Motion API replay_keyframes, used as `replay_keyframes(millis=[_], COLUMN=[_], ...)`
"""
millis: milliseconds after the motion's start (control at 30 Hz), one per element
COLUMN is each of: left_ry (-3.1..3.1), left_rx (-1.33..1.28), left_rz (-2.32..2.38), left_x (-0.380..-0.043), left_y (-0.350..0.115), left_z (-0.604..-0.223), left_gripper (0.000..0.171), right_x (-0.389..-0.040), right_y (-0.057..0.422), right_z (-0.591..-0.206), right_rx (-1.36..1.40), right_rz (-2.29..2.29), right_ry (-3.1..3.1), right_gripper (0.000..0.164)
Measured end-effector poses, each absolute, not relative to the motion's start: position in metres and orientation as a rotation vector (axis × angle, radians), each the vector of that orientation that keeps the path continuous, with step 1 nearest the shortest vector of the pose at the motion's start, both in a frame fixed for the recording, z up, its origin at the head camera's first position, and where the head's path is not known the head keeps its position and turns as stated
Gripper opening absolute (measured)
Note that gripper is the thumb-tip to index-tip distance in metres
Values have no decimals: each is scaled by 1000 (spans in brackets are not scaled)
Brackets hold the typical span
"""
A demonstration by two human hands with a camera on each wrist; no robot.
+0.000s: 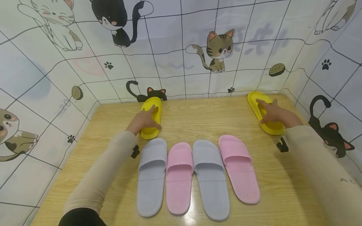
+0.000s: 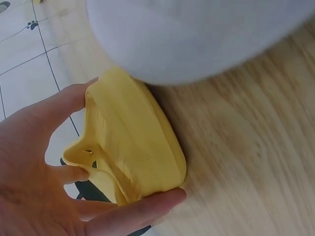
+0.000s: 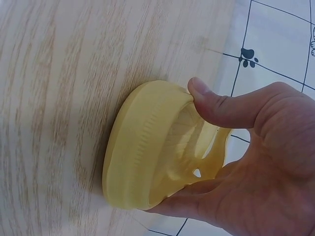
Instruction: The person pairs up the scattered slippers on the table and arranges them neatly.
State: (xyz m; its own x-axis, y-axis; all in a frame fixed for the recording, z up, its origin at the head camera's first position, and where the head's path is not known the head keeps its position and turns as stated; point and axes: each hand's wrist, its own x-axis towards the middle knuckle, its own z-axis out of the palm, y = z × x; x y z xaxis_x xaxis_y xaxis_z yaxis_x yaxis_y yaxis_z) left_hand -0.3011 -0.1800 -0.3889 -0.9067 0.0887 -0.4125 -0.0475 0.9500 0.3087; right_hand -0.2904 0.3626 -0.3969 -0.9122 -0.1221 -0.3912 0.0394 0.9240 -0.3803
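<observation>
My left hand (image 1: 143,121) holds a yellow slipper (image 1: 150,133) near the back wall, left of the middle. In the left wrist view, the thumb and fingers span the sides of this slipper (image 2: 142,142), whose sole is on the wooden surface. At the back right, my right hand (image 1: 272,113) holds a matching yellow slipper (image 1: 272,128), angled on the board. Thumb and fingers grip the sides of that slipper (image 3: 135,152) in the right wrist view. Closer to me lie a left grey slipper (image 1: 151,191), a pink slipper (image 1: 179,191), another grey slipper (image 1: 214,194) and another pink slipper (image 1: 244,183).
The wooden surface (image 1: 203,119) is bounded by a white wall sheet (image 1: 169,66) printed with cats and grid lines, behind and on both sides. The left yellow slipper sits just beyond the left grey slipper's toe. Small black devices hang below both wrists.
</observation>
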Motion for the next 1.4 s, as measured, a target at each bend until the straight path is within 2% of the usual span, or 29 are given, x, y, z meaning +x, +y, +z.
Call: replay_keyframes(millis=[1400], left_ry=[2681], left_rx=[57], left_rz=[386], left_x=[-305], left_y=[-129], left_z=[-390], left_gripper=[128], right_x=[-290], right_y=[361], right_z=[-395], right_rx=[-29], right_rz=[-600], right_ry=[2636], right_gripper=[105])
